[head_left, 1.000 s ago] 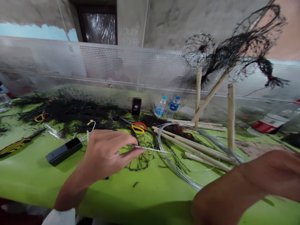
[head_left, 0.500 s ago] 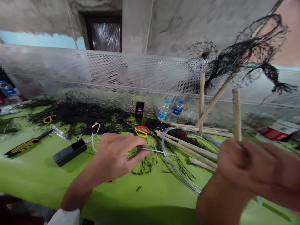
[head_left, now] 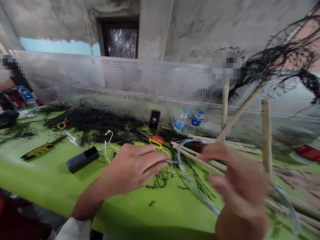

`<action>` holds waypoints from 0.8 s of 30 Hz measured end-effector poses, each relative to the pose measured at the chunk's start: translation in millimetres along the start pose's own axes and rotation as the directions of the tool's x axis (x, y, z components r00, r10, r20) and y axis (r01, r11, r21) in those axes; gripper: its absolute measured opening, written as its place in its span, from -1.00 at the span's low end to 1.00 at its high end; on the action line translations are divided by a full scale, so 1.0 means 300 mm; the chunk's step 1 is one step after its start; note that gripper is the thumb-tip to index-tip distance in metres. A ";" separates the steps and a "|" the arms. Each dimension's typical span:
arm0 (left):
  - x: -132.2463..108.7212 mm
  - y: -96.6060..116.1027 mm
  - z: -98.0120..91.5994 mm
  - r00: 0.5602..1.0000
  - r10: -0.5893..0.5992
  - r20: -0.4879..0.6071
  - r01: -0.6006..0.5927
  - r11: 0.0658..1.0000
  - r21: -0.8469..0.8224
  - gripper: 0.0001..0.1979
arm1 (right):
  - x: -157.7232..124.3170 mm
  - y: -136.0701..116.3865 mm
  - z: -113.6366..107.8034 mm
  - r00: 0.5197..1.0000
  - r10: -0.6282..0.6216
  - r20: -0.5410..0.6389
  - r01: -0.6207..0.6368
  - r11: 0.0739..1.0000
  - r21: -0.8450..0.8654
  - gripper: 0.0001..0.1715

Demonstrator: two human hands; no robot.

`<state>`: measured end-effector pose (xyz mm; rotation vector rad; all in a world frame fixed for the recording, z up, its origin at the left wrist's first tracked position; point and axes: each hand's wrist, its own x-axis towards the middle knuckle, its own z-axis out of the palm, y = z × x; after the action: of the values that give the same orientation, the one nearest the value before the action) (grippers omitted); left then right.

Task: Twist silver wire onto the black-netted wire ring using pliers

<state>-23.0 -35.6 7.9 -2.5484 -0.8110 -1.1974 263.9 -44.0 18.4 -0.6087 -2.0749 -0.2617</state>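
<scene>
My left hand (head_left: 136, 166) is pinched closed over the green table (head_left: 140, 213). Between thumb and forefinger it grips a thin wire (head_left: 172, 161), which sticks out to the right. My right hand (head_left: 240, 186) is blurred, with thumb and fingers apart and nothing visible between them. It is in front of the wooden sticks (head_left: 212, 165). A coil of clear or silvery wire (head_left: 183, 175) lies between the hands. Near the left fingertips, dark knotted strands (head_left: 160, 183) lie on the table, and red-and-yellow scissors (head_left: 157, 140) rest just beyond.
Yellow-black pliers (head_left: 40, 150) and a dark box (head_left: 82, 160) lie at left. Dark fibre (head_left: 92, 120) piles along the back. Two water bottles (head_left: 181, 121) stand before the perforated screen (head_left: 155, 78). Upright sticks (head_left: 266, 133) rise at right. A person's arm (head_left: 7, 84) shows far left.
My right hand has opened from a closed fist and moved left, towards the wire tip. My left hand keeps its pinch on the wire. The view has turned slightly left.
</scene>
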 end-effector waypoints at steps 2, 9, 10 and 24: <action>0.000 -0.001 -0.002 1.000 0.007 0.007 -0.007 1.000 -0.005 -0.86 | 0.062 -0.029 0.117 0.993 -0.035 0.116 0.038 0.999 -0.022 -0.78; -0.006 0.001 -0.010 1.000 0.000 0.002 0.000 0.999 0.050 -0.81 | 0.080 -0.047 0.219 0.986 -0.155 0.061 0.162 0.978 -0.132 -0.93; -0.006 0.001 -0.011 1.000 -0.005 0.008 0.005 0.999 0.044 -0.80 | 0.076 -0.045 0.210 0.982 -0.175 0.068 0.184 0.971 -0.154 -0.92; -0.005 0.013 -0.017 0.999 -0.015 -0.028 0.013 0.997 -0.080 -0.90 | 0.048 -0.063 0.210 0.940 -0.321 -0.114 0.259 0.890 -0.376 -0.75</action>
<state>-24.9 -41.4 10.4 -2.5863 -0.7910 -1.2923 201.7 -29.7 -3.1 -0.4621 -1.9558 -0.8520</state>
